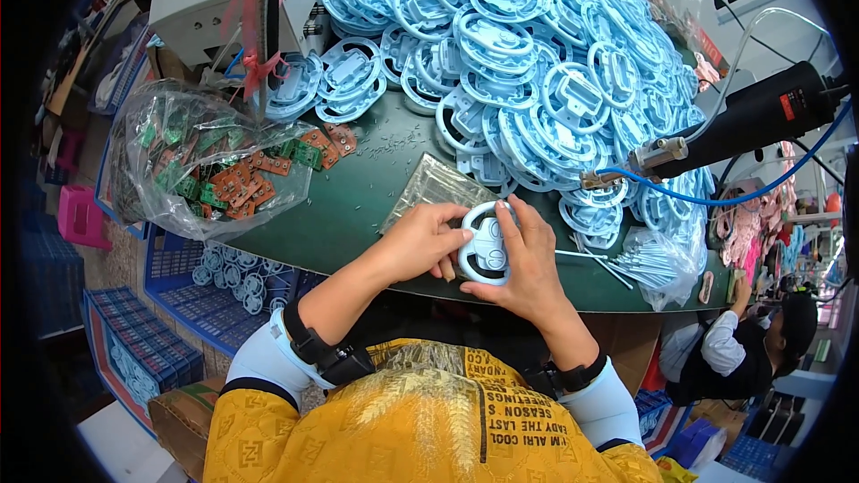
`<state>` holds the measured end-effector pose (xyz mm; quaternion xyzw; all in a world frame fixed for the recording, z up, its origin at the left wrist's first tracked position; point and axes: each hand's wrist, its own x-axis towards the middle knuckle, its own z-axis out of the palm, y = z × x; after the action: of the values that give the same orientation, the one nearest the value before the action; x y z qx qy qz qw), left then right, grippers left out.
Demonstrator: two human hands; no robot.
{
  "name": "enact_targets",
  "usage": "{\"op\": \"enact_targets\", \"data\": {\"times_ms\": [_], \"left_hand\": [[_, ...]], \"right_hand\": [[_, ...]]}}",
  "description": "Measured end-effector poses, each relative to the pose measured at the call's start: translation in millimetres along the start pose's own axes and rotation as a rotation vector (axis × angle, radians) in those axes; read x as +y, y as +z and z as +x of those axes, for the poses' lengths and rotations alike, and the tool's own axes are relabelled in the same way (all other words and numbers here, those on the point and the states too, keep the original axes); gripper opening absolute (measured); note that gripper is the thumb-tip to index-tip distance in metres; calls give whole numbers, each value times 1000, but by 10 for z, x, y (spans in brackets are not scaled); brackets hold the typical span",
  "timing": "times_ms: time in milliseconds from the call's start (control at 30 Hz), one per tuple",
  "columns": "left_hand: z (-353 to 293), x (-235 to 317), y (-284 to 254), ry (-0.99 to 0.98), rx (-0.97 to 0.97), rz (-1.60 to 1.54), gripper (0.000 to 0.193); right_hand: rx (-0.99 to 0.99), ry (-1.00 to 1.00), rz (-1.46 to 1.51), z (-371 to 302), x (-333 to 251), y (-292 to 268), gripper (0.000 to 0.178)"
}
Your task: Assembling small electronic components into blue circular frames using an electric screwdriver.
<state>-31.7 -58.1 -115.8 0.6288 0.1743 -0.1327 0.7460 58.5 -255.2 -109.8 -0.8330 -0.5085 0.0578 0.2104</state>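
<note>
Close to the front edge of the green table, both hands are closed around one light blue plastic steering-wheel-shaped part [483, 253]. My left hand [422, 239] grips its left rim, thumb on the front face. My right hand [530, 259] holds the right side, fingers over the upper rim. Just behind the hands lies a flat clear plastic bag [438, 186]. A thin white stick-like piece [580, 254] reaches from beside my right hand toward a bundle of similar white pieces [646, 258].
A large heap of light blue wheel parts [537, 63] covers the table's back. On the left, a clear bag [210, 161] holds green and orange circuit boards; small screws [394, 141] lie scattered nearby. A black screwdriver tool [752, 116] hangs at right. Blue crates [206, 295] stand left; a co-worker [747, 340] sits right.
</note>
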Motion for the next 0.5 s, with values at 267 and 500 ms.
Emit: {"op": "enact_targets", "data": {"times_ms": [267, 500], "left_hand": [[-9, -98, 126, 17, 54, 59, 31], [-54, -77, 170, 21, 191, 105, 21]], "right_hand": [[79, -36, -124, -70, 24, 143, 111], [150, 12, 218, -96, 47, -277, 91]]}}
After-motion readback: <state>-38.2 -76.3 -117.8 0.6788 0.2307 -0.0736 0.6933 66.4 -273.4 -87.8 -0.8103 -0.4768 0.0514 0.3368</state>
